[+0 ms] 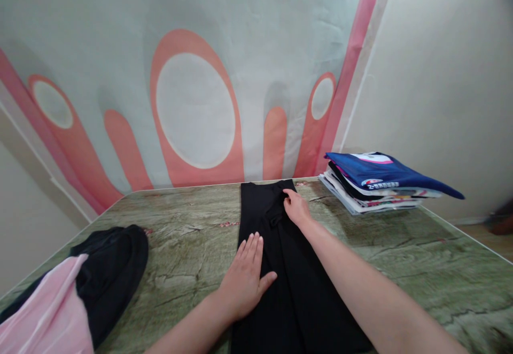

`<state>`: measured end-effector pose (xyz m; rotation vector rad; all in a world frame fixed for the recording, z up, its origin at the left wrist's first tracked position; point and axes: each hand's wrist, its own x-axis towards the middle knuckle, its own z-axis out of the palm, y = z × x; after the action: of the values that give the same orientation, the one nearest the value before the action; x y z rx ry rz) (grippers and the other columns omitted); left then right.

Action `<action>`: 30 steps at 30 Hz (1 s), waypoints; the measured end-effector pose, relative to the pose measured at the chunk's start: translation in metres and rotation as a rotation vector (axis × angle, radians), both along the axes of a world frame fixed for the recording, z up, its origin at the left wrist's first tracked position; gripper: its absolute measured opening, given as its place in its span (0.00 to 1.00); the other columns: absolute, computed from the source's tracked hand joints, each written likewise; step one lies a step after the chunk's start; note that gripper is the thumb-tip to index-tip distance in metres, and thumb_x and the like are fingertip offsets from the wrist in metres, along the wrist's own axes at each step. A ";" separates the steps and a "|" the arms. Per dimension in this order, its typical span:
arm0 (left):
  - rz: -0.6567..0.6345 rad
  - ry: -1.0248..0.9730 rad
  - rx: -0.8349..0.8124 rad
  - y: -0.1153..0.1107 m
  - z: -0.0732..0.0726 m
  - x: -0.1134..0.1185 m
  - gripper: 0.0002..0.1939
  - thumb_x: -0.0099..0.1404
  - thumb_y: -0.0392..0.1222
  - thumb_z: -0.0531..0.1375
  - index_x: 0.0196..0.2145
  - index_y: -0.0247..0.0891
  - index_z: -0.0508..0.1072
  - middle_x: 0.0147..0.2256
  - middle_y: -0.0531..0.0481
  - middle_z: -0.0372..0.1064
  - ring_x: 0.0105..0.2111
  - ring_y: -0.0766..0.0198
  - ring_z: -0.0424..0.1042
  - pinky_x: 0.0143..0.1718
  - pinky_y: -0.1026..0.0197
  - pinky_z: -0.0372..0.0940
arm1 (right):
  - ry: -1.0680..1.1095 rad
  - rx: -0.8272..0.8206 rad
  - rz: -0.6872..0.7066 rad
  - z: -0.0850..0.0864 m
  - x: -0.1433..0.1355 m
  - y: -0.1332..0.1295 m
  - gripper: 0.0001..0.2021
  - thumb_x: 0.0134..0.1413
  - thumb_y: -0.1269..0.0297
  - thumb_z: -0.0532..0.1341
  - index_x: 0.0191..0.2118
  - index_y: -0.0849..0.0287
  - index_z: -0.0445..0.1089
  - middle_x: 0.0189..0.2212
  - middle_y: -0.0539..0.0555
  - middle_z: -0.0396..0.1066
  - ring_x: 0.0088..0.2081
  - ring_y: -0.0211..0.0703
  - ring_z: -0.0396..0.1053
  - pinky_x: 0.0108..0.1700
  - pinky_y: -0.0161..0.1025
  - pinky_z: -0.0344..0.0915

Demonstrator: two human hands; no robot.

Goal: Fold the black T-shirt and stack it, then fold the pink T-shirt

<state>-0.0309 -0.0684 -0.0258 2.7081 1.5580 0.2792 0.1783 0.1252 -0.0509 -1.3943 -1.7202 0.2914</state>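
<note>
A black garment (pixel 288 279) lies lengthwise on the table in front of me, its far end near the table's back edge. A bunched, folded-over part (pixel 274 212) rests on its upper right area. My left hand (pixel 248 276) lies flat on the left side of the cloth, fingers stretched forward and thumb apart. Farther off, my right hand (pixel 295 207) has its fingers curled at the garment's upper right edge, beside the bunched part, and pinches the cloth. Its fingertips are partly hidden.
The table (pixel 192 252) has a wood-pattern top. At the back right stands a stack of folded clothes (pixel 372 183), a blue one uppermost. Loose black clothing (pixel 116 268) and a pink garment (pixel 52 311) lie at left. Behind is a patterned wall covering (pixel 256 76).
</note>
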 end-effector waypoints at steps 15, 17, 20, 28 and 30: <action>-0.199 -0.116 -0.205 -0.015 0.034 0.014 0.23 0.64 0.26 0.47 0.51 0.46 0.67 0.61 0.49 0.56 0.64 0.59 0.48 0.63 0.43 0.41 | -0.112 -0.082 0.114 0.020 -0.015 -0.020 0.15 0.53 0.62 0.61 0.48 0.52 0.65 0.28 0.47 0.72 0.31 0.41 0.68 0.42 0.38 0.57; -0.201 -0.125 -0.207 -0.014 0.032 0.013 0.21 0.63 0.25 0.47 0.47 0.44 0.68 0.60 0.49 0.57 0.64 0.59 0.48 0.64 0.43 0.41 | -0.133 -0.087 0.142 0.023 -0.016 -0.023 0.14 0.52 0.61 0.62 0.46 0.52 0.66 0.28 0.47 0.71 0.32 0.41 0.68 0.42 0.38 0.57; -0.207 -0.115 -0.205 -0.014 0.030 0.013 0.21 0.61 0.23 0.47 0.45 0.42 0.67 0.60 0.48 0.56 0.64 0.58 0.47 0.63 0.41 0.41 | -0.098 -0.114 0.204 0.023 -0.017 -0.022 0.14 0.49 0.60 0.64 0.43 0.52 0.67 0.30 0.47 0.71 0.32 0.40 0.68 0.40 0.37 0.59; -0.247 -0.264 -0.269 -0.016 0.041 0.011 0.19 0.59 0.22 0.46 0.41 0.41 0.65 0.62 0.49 0.53 0.64 0.62 0.47 0.64 0.49 0.45 | 0.242 -0.132 0.461 0.028 -0.004 -0.008 0.08 0.40 0.71 0.55 0.31 0.56 0.64 0.28 0.46 0.67 0.30 0.37 0.64 0.35 0.34 0.60; -0.257 -0.332 -0.307 -0.018 0.045 0.012 0.20 0.60 0.22 0.46 0.43 0.42 0.65 0.64 0.50 0.48 0.64 0.64 0.46 0.63 0.55 0.50 | 0.324 -0.198 0.511 0.030 0.000 -0.008 0.06 0.41 0.70 0.54 0.30 0.56 0.63 0.25 0.45 0.65 0.27 0.36 0.63 0.31 0.33 0.59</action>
<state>-0.0193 -0.0859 0.0190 2.4326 1.0567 0.4191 0.1784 0.1173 -0.0210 -0.9506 -1.7786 0.9384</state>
